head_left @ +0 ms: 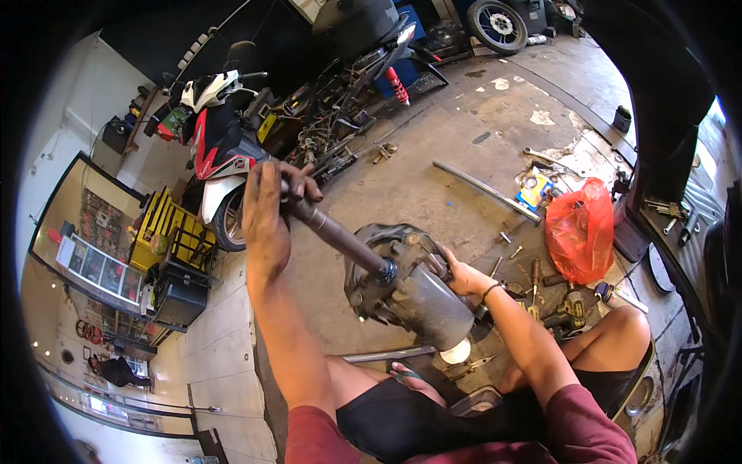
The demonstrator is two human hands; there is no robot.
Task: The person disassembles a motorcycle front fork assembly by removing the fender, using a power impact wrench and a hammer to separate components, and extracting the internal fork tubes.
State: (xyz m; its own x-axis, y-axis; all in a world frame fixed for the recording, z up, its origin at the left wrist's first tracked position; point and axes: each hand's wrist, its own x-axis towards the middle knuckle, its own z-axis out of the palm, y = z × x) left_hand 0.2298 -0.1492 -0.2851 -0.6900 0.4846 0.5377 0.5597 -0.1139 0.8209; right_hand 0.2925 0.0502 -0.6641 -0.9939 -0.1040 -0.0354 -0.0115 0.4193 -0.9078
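Observation:
A dark metal shaft rises at a slant toward the upper left from a bulky grey-black part with a wide cylinder. I cannot make out exactly what machine part it is. My left hand is at the shaft's upper end, fingers around it; the very tip is partly hidden. With my right hand I grip the side of the bulky part, near its top edge. Bluish-black grease rings the shaft's base. Black sheeting or a cover lies behind the part.
To my right lie a red plastic bag, a yellow power tool, pliers and several hand tools. A long metal tube is on the floor ahead. A red-white motorcycle and a wheel stand farther off.

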